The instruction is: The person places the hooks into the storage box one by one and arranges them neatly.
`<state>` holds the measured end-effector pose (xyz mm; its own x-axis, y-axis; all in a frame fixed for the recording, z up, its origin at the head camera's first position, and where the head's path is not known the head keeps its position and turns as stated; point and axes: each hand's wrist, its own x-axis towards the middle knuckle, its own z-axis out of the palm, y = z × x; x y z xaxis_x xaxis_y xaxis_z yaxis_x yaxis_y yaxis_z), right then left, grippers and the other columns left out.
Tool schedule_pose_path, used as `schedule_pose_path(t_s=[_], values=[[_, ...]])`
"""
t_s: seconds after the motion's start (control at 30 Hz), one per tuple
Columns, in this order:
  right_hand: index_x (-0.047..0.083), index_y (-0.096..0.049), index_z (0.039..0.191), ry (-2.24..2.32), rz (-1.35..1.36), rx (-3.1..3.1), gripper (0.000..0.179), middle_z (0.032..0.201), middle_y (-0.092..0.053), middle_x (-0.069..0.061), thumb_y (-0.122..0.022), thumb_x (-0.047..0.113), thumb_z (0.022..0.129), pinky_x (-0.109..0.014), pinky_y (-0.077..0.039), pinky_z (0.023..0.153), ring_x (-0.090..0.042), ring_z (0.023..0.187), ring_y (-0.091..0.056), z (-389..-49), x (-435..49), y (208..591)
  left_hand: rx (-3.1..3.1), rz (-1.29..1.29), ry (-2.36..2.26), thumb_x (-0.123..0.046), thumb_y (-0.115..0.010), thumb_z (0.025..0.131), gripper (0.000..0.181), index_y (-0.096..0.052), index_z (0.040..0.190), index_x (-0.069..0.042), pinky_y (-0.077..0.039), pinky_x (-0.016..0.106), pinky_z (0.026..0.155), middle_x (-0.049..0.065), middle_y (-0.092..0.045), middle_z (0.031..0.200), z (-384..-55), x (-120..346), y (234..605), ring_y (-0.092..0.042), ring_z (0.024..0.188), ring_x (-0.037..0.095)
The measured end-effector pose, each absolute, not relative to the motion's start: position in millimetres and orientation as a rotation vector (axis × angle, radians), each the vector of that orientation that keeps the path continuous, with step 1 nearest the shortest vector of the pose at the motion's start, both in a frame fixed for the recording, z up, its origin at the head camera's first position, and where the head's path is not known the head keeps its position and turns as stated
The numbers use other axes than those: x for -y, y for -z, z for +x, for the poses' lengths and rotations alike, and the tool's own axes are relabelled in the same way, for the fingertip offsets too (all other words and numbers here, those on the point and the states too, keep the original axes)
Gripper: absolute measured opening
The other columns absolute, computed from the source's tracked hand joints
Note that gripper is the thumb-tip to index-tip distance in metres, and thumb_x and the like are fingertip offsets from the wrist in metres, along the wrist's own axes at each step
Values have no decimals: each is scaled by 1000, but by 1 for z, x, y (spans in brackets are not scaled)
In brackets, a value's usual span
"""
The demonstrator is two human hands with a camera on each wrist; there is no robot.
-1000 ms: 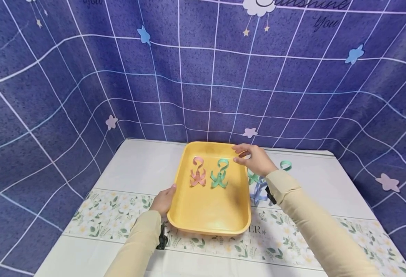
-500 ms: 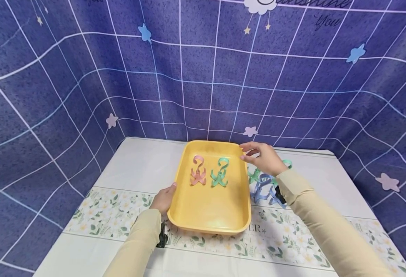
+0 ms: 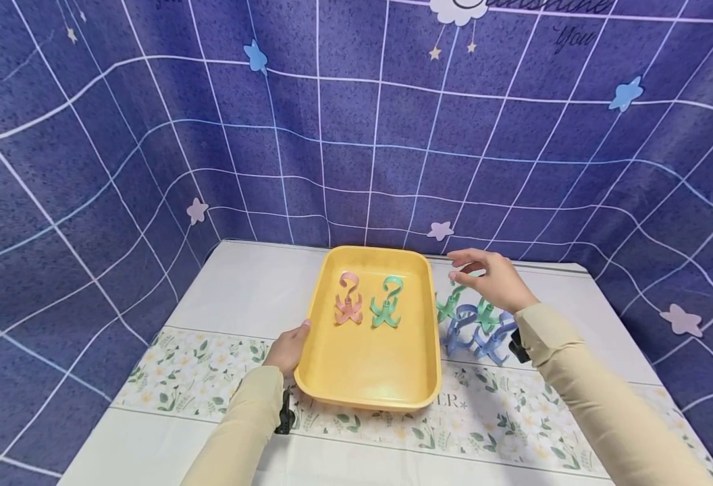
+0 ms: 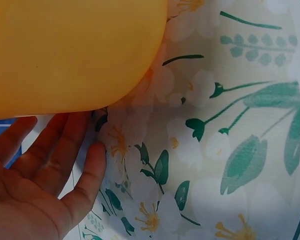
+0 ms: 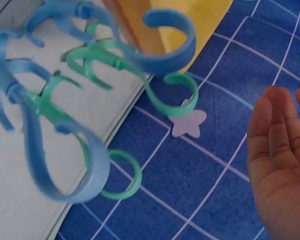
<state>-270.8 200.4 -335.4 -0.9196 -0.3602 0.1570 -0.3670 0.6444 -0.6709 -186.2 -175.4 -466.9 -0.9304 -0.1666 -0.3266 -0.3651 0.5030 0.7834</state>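
Observation:
A yellow plastic tray (image 3: 368,364) holds a pink claw hook (image 3: 348,311) and a green claw hook (image 3: 385,313), side by side in its far half. My left hand (image 3: 286,349) touches the tray's left side; in the left wrist view its fingers (image 4: 65,145) lie fairly straight against the tray wall. Above the table to the right of the tray is my right hand (image 3: 495,278), empty, with fingers loosely bent. Below and in front of it two green hooks (image 3: 446,310) and two blue hooks (image 3: 491,347) stand close together. The right wrist view shows their curled tops, including a blue hook (image 5: 92,175).
White table cover (image 3: 241,283) with a floral band (image 3: 204,371) lies under everything. A dark blue curtain (image 3: 356,182) with grid lines and stars hangs behind the table and at both sides.
My right hand has moved right, from above the tray's far right corner to above the group of hooks, uncovering more of them. My left hand and the tray have stayed put.

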Motion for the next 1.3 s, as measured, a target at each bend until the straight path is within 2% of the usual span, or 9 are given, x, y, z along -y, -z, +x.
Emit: schedule_pose_path(t_s=[0.27, 0.73, 0.83, 0.97, 1.07, 1.3], values=[[8, -65, 134, -1150, 583, 2833, 38, 123, -70, -14, -70, 24, 100, -53, -50, 92, -32, 108, -66, -267, -222, 333, -2545, -453, -1395, -54, -27, 110, 70, -53, 145, 0, -51, 45, 86, 9, -71, 97, -186, 175, 467, -65, 83, 21], [6, -65, 135, -1122, 505, 2810, 42, 116, -71, -15, -69, 29, 100, -43, -50, 87, -32, 106, -66, -258, -255, 342, -2569, -455, -1384, -51, -27, 110, 69, -51, 146, 2, -49, 48, 92, 16, -70, 109, -187, 173, 468, -66, 93, 26], [5, -66, 134, -1102, 495, 2794, 40, 115, -72, -16, -70, 26, 100, -36, -49, 85, -26, 102, -67, -258, -262, 344, -2564, -465, -1380, -52, -27, 110, 68, -51, 147, 1, -49, 47, 91, 15, -70, 109, -187, 173, 467, -66, 93, 26], [2, -68, 130, -1104, 494, 2763, 38, 116, -71, -19, -72, 22, 98, -23, -47, 81, -8, 94, -64, -256, -270, 349, -2559, -475, -1375, -52, -27, 110, 69, -51, 147, 1, -50, 46, 90, 14, -70, 106, -186, 173, 467, -65, 90, 24], [1, -69, 128, -1116, 479, 2750, 37, 115, -71, -20, -73, 21, 97, -18, -46, 78, 3, 90, -61, -254, -276, 353, -2559, -477, -1376, -53, -27, 110, 70, -51, 147, 1, -50, 46, 89, 14, -70, 106, -187, 172, 468, -65, 90, 24], [0, -68, 127, -1142, 445, 2756, 39, 111, -73, -18, -75, 20, 95, -17, -47, 74, 4, 88, -61, -249, -288, 364, -2555, -471, -1380, -53, -27, 110, 70, -51, 147, 2, -51, 45, 88, 14, -70, 107, -189, 174, 471, -66, 89, 23]])
